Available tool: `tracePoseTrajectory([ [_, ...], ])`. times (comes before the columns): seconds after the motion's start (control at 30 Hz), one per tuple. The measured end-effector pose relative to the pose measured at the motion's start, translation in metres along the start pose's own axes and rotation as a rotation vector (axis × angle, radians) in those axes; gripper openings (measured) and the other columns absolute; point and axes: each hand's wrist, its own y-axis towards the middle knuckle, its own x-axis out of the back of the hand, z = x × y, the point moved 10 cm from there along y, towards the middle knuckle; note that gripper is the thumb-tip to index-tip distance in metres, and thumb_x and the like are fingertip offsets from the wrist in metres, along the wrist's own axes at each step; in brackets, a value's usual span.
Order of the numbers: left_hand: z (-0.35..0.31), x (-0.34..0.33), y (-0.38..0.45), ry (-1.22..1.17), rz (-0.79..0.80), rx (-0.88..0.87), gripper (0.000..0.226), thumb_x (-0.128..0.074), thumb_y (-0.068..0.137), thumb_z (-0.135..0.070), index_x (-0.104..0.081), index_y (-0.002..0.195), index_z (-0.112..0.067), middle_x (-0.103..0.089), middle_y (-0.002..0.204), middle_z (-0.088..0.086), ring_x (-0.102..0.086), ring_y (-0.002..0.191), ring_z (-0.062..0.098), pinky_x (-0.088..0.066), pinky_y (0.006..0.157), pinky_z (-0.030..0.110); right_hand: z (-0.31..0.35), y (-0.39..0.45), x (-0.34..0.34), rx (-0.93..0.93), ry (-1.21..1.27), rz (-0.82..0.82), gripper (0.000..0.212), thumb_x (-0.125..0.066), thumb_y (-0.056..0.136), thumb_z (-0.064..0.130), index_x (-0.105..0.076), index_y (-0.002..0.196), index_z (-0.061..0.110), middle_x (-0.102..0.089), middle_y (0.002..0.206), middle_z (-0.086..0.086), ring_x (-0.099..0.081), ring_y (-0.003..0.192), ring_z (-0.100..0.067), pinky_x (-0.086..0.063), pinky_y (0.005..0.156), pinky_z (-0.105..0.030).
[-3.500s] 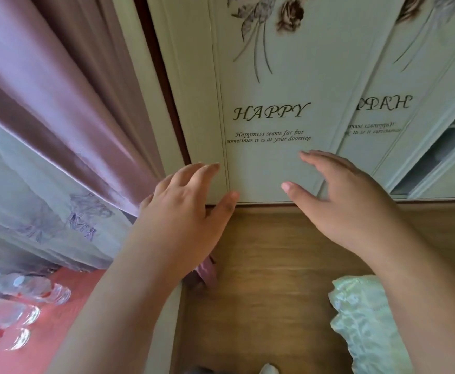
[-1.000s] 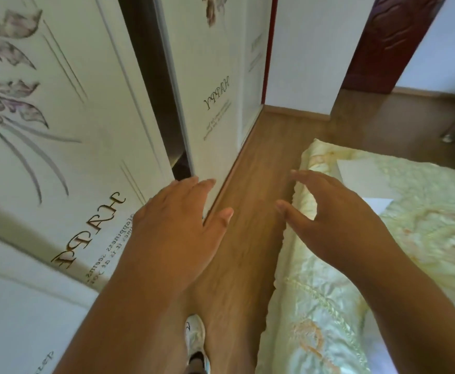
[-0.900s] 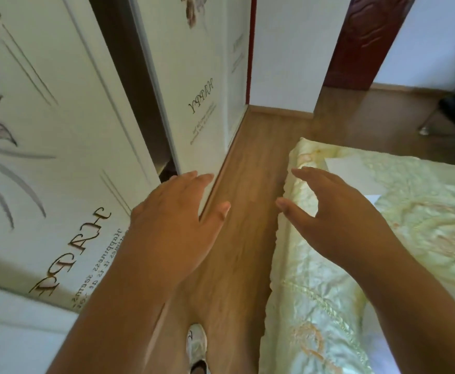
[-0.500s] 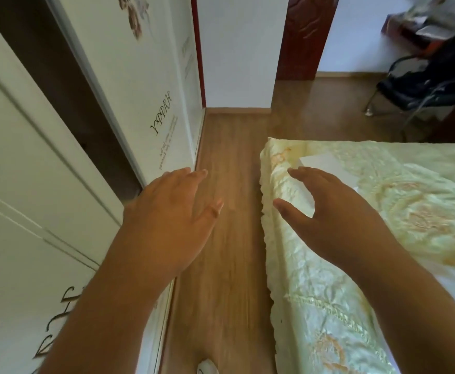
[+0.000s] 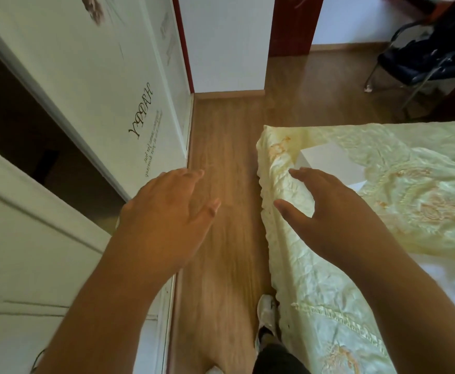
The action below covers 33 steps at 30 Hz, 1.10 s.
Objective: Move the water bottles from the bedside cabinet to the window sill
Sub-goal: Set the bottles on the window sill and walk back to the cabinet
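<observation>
Both of your hands are released and carry nothing. Your left hand (image 5: 167, 220) hovers palm down over the wooden floor (image 5: 221, 163), beside the white wardrobe (image 5: 91, 85) at left. Your right hand (image 5: 326, 211) hovers, fingers spread, over the near-left edge of the bed (image 5: 383, 184). No water bottle appears in view. A chair (image 5: 421, 63) stands far right.

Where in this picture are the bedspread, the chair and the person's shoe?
bedspread (image 5: 399, 201): head view, on the embroidered top surface.
chair (image 5: 410, 68): head view, on the dark seat at upper right.
shoe (image 5: 267, 310): head view, on the pale toe beside the bed's edge.
</observation>
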Motion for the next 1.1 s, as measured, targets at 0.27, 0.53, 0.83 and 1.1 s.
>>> tracePoseTrajectory([
  [0.27,-0.044,0.035,0.093,0.026,-0.091,0.039,0.069,-0.028,0.090,-0.072,-0.022,0.153,-0.043,-0.025,0.162,-0.013,-0.028,0.148,0.017,-0.029,0.117,0.046,-0.011,0.127,0.035,0.085,0.034,0.011,0.070,-0.053,0.091,0.063,-0.035,0.153,0.035,-0.036,0.160,0.012,-0.043,0.142,-0.016,-0.036,0.114,-0.037],
  [0.53,-0.074,0.035,0.160,-0.002,-0.106,0.083,0.065,-0.031,0.092,-0.070,-0.024,0.152,-0.044,-0.026,0.162,-0.014,-0.024,0.149,0.015,-0.028,0.117,0.043,-0.026,0.209,0.055,0.146,0.050,0.055,0.068,-0.054,0.093,0.061,-0.035,0.153,0.034,-0.036,0.160,0.011,-0.043,0.141,-0.016,-0.038,0.111,-0.035],
  [0.83,-0.100,0.036,0.240,-0.021,-0.087,0.046,0.065,-0.032,0.092,-0.069,-0.023,0.152,-0.045,-0.025,0.162,-0.015,-0.022,0.150,0.014,-0.025,0.118,0.045,-0.044,0.275,0.065,0.127,0.041,0.044,0.068,-0.054,0.092,0.061,-0.035,0.152,0.036,-0.036,0.159,0.014,-0.041,0.143,-0.014,-0.037,0.111,-0.033],
  [1.1,-0.104,0.043,0.332,-0.054,-0.064,-0.087,0.066,-0.031,0.091,-0.070,-0.025,0.152,-0.043,-0.026,0.161,-0.015,-0.022,0.150,0.014,-0.027,0.119,0.047,-0.046,0.347,0.069,0.033,-0.017,0.000,0.070,-0.048,0.090,0.069,-0.033,0.152,0.041,-0.031,0.161,0.018,-0.038,0.144,-0.012,-0.033,0.114,-0.034],
])
